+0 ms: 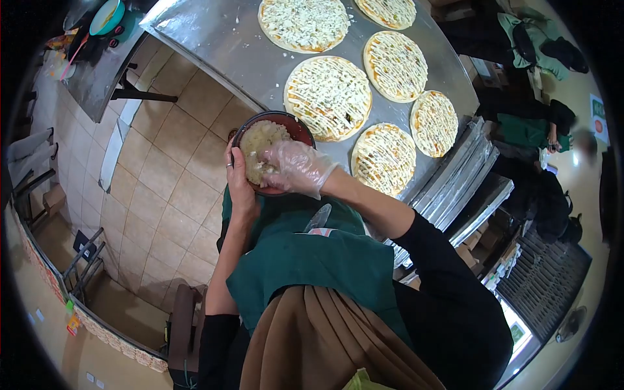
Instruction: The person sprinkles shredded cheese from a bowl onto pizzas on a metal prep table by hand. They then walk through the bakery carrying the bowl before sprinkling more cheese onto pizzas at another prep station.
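My left hand grips the side of a dark bowl with a reddish inside, held near my waist at the table's edge. Pale grated cheese fills much of the bowl. Inside it, my right hand, in a clear plastic glove, has its fingers curled into the cheese; their tips are partly hidden. Just beyond the bowl lies a pizza with cheese and sauce stripes. Another pizza, farther back, is thickly covered with white shreds.
Several more striped pizzas lie on the metal table. Stacked metal trays stand at its right end. A side table with a turquoise bowl is at upper left. Other people are at the right.
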Demonstrator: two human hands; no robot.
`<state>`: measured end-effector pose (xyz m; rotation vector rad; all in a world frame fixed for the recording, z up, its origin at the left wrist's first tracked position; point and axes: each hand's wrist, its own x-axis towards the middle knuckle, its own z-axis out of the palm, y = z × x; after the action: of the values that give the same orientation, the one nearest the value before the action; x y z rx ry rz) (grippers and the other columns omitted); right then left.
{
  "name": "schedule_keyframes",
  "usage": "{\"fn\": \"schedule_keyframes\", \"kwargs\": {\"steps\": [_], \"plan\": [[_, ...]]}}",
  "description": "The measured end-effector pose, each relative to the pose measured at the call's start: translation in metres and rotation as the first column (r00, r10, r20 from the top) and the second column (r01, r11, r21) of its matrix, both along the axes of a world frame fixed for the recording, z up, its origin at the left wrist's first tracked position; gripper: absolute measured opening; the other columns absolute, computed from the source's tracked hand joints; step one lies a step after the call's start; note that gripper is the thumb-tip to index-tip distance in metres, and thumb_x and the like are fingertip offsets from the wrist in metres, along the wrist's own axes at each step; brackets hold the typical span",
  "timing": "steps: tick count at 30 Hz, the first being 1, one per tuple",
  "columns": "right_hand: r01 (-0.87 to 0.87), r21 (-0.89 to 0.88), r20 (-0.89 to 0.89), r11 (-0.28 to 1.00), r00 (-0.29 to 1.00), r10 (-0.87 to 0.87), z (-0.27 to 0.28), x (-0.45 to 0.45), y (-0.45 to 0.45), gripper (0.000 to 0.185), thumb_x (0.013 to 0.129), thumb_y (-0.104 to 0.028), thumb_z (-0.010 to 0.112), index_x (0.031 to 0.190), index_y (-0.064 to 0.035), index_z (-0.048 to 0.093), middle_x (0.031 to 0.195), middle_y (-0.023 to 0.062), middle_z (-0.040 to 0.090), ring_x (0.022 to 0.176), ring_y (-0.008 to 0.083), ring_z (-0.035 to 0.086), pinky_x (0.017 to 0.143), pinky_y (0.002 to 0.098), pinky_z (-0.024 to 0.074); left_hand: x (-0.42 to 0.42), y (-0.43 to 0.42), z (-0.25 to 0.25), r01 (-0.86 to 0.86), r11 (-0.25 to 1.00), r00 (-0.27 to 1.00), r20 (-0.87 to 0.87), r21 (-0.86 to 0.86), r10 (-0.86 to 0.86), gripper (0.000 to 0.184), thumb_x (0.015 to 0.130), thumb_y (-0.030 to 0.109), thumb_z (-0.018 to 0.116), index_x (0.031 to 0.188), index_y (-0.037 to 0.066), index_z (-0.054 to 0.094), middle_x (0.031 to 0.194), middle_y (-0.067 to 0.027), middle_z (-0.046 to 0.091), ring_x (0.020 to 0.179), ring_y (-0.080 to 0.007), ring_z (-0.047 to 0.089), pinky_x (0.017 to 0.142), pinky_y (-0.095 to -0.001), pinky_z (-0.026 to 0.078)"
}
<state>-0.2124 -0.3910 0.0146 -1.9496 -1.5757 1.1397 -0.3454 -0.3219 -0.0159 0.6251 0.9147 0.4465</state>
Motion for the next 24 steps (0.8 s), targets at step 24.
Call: {"fn": "schedule_keyframes", "kwargs": {"steps": [24], "plan": [[0.641, -0.281, -0.531, 0.714, 0.516, -0.672, -0.026, 0.146, -0.086, 0.020, 0.085, -0.015, 0.068, 0.101, -0.0047, 0.062, 0.094, 0.0023, 0.064, 0.079, 0.0081, 0.058, 0.068, 0.0247, 0.0476, 0.005, 0.014, 0.003, 0.111, 0.990, 0.994, -0.004, -0.088, -0.111, 0.058, 0.097, 0.051, 0.038, 0.134, 0.005, 0.041, 0.130, -0.0105, 0.052, 0.116, -0.0220, 0.053, 0.099, -0.0370, 0.043]]}}
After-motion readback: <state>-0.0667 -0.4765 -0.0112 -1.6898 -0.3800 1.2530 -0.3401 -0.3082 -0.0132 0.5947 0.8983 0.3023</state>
